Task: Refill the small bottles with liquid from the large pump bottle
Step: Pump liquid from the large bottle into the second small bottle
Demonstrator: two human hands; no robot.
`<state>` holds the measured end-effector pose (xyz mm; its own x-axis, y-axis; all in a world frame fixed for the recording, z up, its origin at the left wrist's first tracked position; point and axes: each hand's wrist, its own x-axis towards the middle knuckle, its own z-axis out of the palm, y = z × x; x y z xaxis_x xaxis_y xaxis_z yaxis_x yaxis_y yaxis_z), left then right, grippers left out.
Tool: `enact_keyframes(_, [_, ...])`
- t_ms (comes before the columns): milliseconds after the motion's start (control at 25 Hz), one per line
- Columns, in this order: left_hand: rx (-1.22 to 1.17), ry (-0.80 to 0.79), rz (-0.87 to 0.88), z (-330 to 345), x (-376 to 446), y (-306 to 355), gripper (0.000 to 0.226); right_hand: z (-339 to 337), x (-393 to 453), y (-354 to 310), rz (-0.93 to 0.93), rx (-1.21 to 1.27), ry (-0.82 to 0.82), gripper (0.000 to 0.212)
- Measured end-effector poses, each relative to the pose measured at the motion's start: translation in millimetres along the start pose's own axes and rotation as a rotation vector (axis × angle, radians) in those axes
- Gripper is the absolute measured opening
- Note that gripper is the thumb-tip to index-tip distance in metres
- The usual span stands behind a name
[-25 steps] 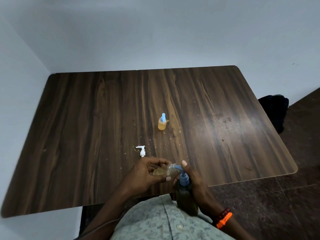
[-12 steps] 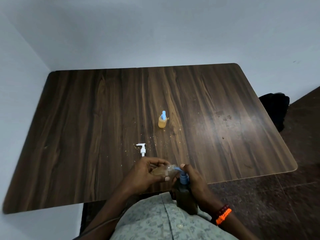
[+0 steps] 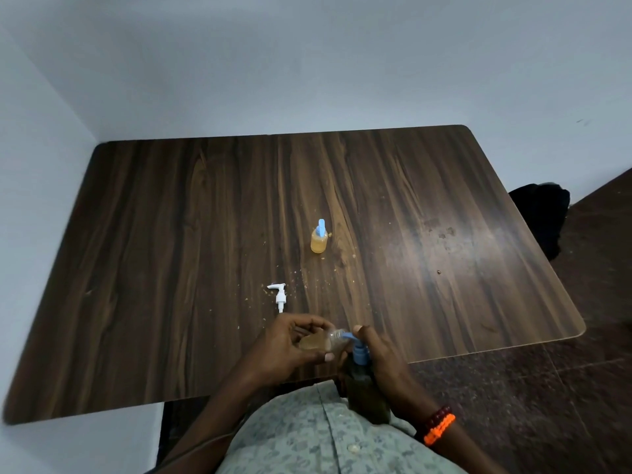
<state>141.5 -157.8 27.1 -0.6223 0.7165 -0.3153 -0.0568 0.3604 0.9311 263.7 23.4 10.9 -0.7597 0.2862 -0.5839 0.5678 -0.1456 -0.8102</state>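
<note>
pump nozzle [image 3: 346, 335] still in tilted, amber-filled small bottle [image 3: 318, 342]

Setting, as I see it through the head camera: a plain, sparsely furnished room, kind uncertain; I cannot tell home from office. Evidence: bare pale walls [image 3: 307, 63] meeting in a corner; one dark wood-grain table [image 3: 171, 234] with rounded corners pushed into that corner; dark tiled floor [image 3: 547, 388] at right; a black bundle [image 3: 543, 213] on the floor against the wall.
</note>
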Motion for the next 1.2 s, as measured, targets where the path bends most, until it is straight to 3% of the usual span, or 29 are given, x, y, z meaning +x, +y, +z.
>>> enact_keyframes(120, [-0.016,0.040,0.001,0,2,-1,0.040,0,-2,-8,-0.017,0.024,-0.039,0.075])
enact_keyframes(240, [-0.019,0.048,0.003,-1,3,-2,0.040,1,-4,-11,-0.024,0.020,-0.016,0.086])
enact_keyframes(400, [0.019,0.025,-0.013,4,1,-1,0.040,-1,-5,-5,-0.069,-0.060,0.078,0.080])
enact_keyframes(520, [-0.009,0.034,-0.011,3,1,1,0.039,-2,-5,-8,-0.054,-0.073,0.038,0.112])
enact_keyframes(600, [0.000,0.056,-0.018,1,1,3,0.040,0,-5,-11,-0.051,-0.124,0.014,0.119])
enact_keyframes(680, [0.014,0.064,-0.026,0,1,4,0.041,1,-3,-10,-0.024,-0.098,-0.003,0.119])
enact_keyframes(880, [0.022,0.018,-0.034,5,-1,5,0.039,1,-1,-2,-0.011,-0.023,0.028,0.094])
enact_keyframes(1080, [0.022,0.060,-0.012,2,1,4,0.039,1,1,-6,-0.049,0.017,-0.046,0.093])
enact_keyframes(1200, [0.024,0.049,-0.010,2,1,4,0.040,0,1,0,-0.021,0.014,-0.004,0.101])
